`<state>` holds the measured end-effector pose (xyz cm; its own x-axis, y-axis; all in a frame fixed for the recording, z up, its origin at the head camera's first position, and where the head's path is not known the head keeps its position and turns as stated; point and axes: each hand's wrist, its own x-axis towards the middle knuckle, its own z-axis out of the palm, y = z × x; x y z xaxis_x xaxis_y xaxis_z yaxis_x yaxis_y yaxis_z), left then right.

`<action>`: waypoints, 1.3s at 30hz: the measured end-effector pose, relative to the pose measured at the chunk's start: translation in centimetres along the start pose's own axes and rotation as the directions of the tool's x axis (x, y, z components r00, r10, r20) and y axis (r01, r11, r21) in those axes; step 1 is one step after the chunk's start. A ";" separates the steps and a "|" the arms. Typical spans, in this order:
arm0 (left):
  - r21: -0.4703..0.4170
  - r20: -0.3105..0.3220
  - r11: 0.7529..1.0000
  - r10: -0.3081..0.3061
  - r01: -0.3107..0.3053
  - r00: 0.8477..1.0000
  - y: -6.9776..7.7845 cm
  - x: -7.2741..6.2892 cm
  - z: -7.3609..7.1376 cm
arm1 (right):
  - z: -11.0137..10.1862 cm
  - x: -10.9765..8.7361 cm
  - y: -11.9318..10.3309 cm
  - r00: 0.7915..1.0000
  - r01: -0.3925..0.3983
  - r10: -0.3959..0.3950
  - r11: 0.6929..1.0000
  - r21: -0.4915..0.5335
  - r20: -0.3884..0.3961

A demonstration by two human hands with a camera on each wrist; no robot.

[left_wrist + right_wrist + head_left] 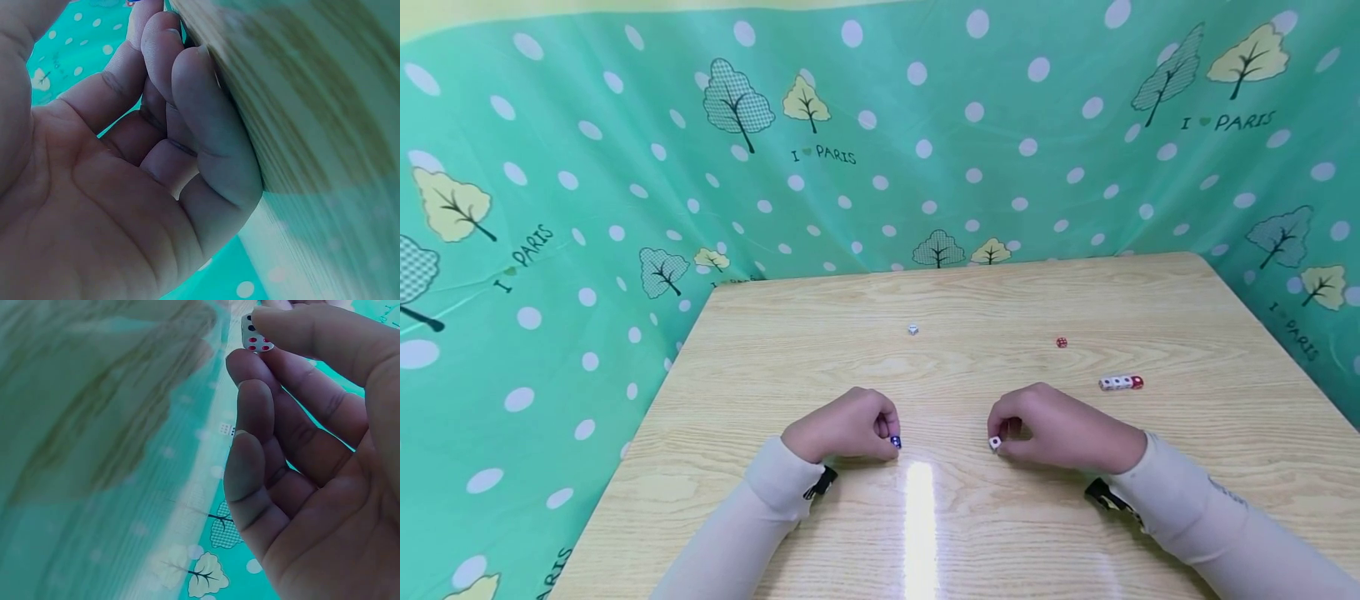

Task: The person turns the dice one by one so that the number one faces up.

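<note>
Low over the middle of the wooden table [820, 333], my left hand [850, 427] pinches a small blue die [896, 442] between thumb and fingertips. Only a sliver of blue shows at the top edge of the left wrist view, above the curled fingers [194, 112]. Across from it, my right hand [1063, 429] pinches a white die [995, 443] by thumb and index finger. Black and red pips mark that die's faces in the right wrist view, where the other fingers [244, 469] curl loosely below it. A short gap separates the two hands.
Right of the right hand lies a short row of white dice [1116, 383] with a red die [1137, 382] at its right end. Farther back are a single red die [1062, 342] and a single white die [913, 330]. A green dotted curtain [880, 150] surrounds the table.
</note>
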<state>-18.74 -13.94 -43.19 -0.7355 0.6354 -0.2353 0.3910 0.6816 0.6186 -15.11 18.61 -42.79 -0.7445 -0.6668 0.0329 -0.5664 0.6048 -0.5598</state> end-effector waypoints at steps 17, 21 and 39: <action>0.005 0.002 1.000 -0.009 0.009 1.000 0.0 0.0 0.0 | 0.1 0.0 0.7 1.000 0.001 -0.001 1.000 -0.008 -0.004; -0.001 0.003 1.000 -0.010 0.010 1.000 0.1 0.0 0.0 | 0.1 0.1 1.1 1.000 0.000 0.000 1.000 -0.006 0.000; -0.006 0.006 1.000 -0.005 0.005 1.000 0.1 0.0 0.0 | 0.1 0.2 1.8 1.000 -0.011 0.011 1.000 -0.025 -0.013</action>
<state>-18.69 -13.91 -43.16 -0.7341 0.6342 -0.2426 0.3841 0.6825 0.6219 -16.25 19.57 -43.87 -0.7551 -0.6546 0.0379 -0.5669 0.6228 -0.5392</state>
